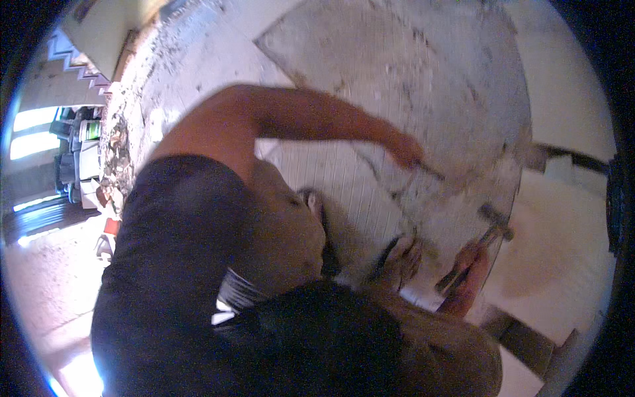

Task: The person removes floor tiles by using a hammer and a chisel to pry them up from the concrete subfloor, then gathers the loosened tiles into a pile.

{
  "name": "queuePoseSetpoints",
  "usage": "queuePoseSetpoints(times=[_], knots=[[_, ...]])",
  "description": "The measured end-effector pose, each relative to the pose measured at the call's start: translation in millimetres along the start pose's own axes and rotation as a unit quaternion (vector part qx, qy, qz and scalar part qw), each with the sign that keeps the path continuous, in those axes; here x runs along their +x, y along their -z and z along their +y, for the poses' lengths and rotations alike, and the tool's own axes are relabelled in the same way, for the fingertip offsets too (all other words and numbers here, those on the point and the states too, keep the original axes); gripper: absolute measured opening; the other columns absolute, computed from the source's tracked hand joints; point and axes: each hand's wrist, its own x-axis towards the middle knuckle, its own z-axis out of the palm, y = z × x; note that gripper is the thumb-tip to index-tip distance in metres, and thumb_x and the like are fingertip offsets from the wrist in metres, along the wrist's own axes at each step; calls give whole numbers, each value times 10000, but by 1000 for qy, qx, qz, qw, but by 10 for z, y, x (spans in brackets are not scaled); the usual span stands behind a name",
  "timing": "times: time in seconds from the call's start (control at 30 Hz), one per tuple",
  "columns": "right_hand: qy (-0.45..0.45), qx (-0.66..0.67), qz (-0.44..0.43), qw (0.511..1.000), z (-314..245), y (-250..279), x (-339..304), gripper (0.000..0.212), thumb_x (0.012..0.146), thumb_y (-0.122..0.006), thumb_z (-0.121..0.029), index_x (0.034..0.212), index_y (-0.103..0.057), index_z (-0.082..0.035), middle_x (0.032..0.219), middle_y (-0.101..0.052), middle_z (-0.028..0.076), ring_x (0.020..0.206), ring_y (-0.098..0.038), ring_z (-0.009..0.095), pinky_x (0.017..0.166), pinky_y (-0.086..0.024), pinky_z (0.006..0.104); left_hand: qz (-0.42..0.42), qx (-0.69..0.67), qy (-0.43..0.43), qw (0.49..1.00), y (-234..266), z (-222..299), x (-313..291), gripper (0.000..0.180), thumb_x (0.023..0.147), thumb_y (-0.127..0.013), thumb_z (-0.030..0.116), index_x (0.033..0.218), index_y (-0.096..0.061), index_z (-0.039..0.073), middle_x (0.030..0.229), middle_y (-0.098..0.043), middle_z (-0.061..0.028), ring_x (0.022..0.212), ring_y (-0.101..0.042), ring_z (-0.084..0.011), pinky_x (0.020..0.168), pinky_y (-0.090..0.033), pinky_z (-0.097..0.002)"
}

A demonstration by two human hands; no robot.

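Note:
My left hand (407,151) reaches out over a large grey mortar-stained floor slab (410,66) and grips a thin metal chisel (431,173), its tip at the slab's lower edge. My right hand (468,272) is closed around the handle of a hammer (493,225), whose head hangs a little below and to the right of the chisel. Both hands are motion-blurred. Under the slab's edge lies a pale bed of combed adhesive (331,178). My sandalled foot (402,259) stands on it between the two hands.
Rubble and dust (119,155) line the floor at the left. Buckets and containers (86,135) stand beside it, below a zigzag-patterned wall (66,59). A dark bar (572,157) lies at the right and a dark block (526,341) at the lower right. My other foot (314,200) rests near my knee.

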Motion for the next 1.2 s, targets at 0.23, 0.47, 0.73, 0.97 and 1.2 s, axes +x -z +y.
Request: queuePoseSetpoints(times=[0.23, 0.47, 0.73, 0.97, 1.2], knots=[[-3, 95, 24, 995, -274, 129, -176, 175, 907, -476, -124, 759, -385, -110, 576, -328, -32, 423, -312, 54, 330, -295, 202, 34, 55, -17, 998, 164, 267, 38, 408, 922, -441, 396, 882, -561, 9, 745, -603, -189, 663, -579, -359, 618, -450, -481], [0, 11, 39, 999, -152, -127, -275, 155, 889, -510, -148, 771, -416, -116, 581, -337, -47, 416, -307, 50, 338, -292, 201, 11, 52, 20, 998, 206, 227, -90, 356, 924, -440, 379, 916, -550, 40, 794, -593, -198, 726, -586, -372, 646, -459, -479], [36, 20, 141, 989, 139, -552, -53, 147, 865, -540, -224, 790, -452, -133, 596, -356, -52, 453, -337, 47, 341, -267, 203, 72, 2, 11, 997, 156, 55, 4, 353, 916, -464, 347, 914, -566, 10, 767, -595, -197, 738, -593, -366, 675, -451, -470], [-142, -25, -78, 986, 16, -240, -13, 131, 858, -517, -198, 795, -440, -113, 610, -366, -50, 444, -332, 36, 331, -291, 188, 101, -15, 4, 995, 41, 18, -57, 347, 918, -467, 353, 927, -567, 21, 787, -580, -213, 772, -581, -397, 680, -441, -495], [68, 61, 198, 976, -34, -683, -17, 184, 839, -560, -230, 779, -430, -114, 602, -348, -45, 442, -342, 53, 332, -282, 202, 20, -13, 62, 998, 204, 152, -11, 353, 900, -490, 361, 961, -561, 21, 832, -594, -222, 809, -588, -398, 700, -453, -486]])
